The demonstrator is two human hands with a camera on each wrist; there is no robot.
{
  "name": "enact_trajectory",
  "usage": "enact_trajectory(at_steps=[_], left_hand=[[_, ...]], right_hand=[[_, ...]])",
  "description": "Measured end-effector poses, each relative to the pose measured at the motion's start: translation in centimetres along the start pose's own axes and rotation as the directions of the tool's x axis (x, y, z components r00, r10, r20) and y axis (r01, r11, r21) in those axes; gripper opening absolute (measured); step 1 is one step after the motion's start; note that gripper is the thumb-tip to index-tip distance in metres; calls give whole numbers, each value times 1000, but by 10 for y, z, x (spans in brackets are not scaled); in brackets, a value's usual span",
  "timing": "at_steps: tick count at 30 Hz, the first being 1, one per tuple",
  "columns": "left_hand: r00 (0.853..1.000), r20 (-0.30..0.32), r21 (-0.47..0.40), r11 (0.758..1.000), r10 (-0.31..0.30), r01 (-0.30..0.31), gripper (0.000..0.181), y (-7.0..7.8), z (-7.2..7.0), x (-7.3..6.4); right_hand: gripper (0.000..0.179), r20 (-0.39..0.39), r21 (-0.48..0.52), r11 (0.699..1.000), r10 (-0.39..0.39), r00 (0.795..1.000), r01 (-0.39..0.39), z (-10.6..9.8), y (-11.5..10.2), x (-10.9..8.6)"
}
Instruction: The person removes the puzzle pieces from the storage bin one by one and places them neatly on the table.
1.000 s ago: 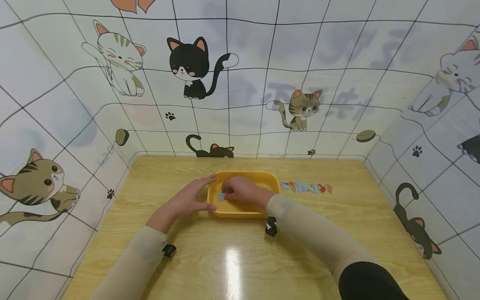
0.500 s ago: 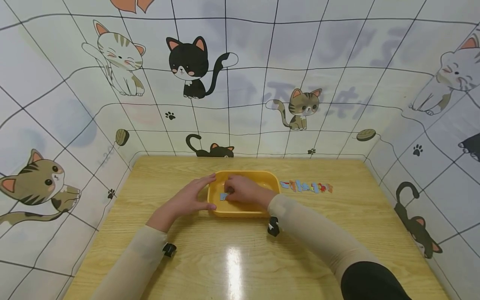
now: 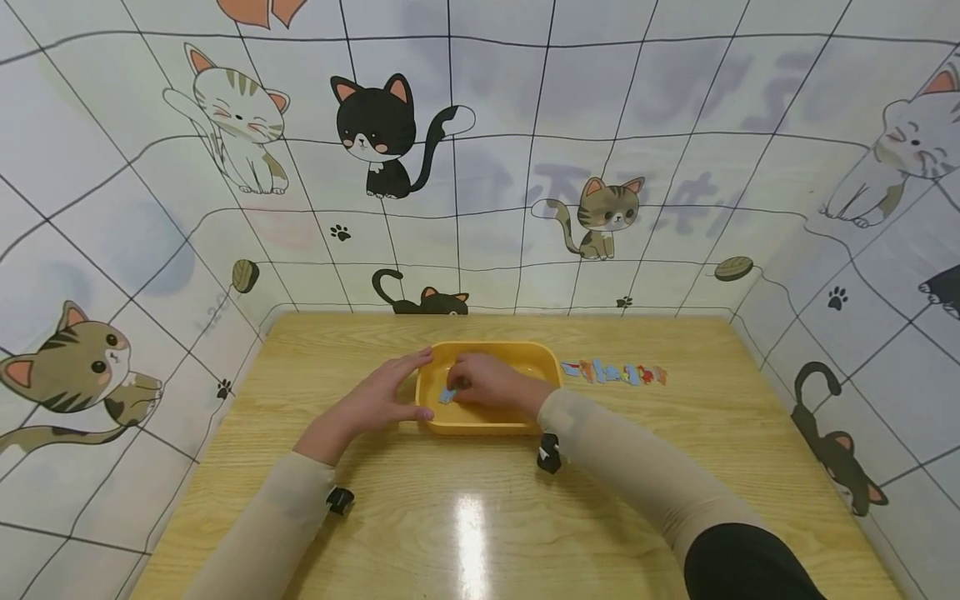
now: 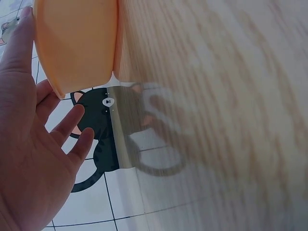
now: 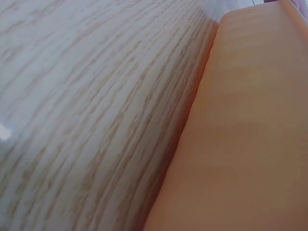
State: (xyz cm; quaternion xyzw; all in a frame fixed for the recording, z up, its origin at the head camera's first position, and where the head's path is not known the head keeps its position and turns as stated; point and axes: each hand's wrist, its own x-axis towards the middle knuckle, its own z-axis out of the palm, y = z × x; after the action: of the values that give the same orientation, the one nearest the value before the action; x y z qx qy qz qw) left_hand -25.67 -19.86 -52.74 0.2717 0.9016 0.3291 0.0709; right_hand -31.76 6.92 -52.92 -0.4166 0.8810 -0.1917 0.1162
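A yellow plastic tray (image 3: 483,429) sits on the wooden table. My left hand (image 3: 378,398) rests at its left end with fingers and thumb spread along the rim; in the left wrist view the relaxed fingers (image 4: 77,118) stay beside the tray's end wall (image 4: 77,48). Inside the tray, my right hand (image 3: 491,385) has curled fingers that pinch a small light-blue puzzle piece (image 3: 447,396), which juts out left of the fingertips. Those fingertips are partly hidden by the hand itself. Only the tray's long side wall (image 5: 240,125) shows in the right wrist view, without the right hand's fingers.
Several colourful puzzle pieces (image 3: 611,373) lie in a row on the table (image 3: 637,450), just right of the tray. Cloth walls (image 3: 495,167) with cartoon cats enclose the table at the back and sides.
The light-blue piece has turned and shifted slightly right at my right fingertips. My right hand has moved a little to the right within the tray. The left hand stays in place.
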Motion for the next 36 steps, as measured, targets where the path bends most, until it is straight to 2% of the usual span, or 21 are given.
enact_trajectory(at_steps=[11, 18, 34, 36], left_hand=[[1000, 1, 6, 1000, -7, 7, 104, -1, 1, 1], [1000, 1, 26, 1000, 4, -4, 103, -2, 0, 1], [1000, 1, 26, 1000, -2, 2, 103, 1, 1, 1], [1000, -1, 27, 1000, -5, 5, 103, 1, 1, 1]], right_hand=[[15, 15, 91, 995, -49, 999, 47, -13, 2, -13], [5, 21, 58, 997, -51, 998, 50, -12, 6, -12], [5, 47, 79, 997, -22, 999, 18, -6, 19, -13], [11, 58, 78, 997, -18, 998, 14, -7, 20, -15]])
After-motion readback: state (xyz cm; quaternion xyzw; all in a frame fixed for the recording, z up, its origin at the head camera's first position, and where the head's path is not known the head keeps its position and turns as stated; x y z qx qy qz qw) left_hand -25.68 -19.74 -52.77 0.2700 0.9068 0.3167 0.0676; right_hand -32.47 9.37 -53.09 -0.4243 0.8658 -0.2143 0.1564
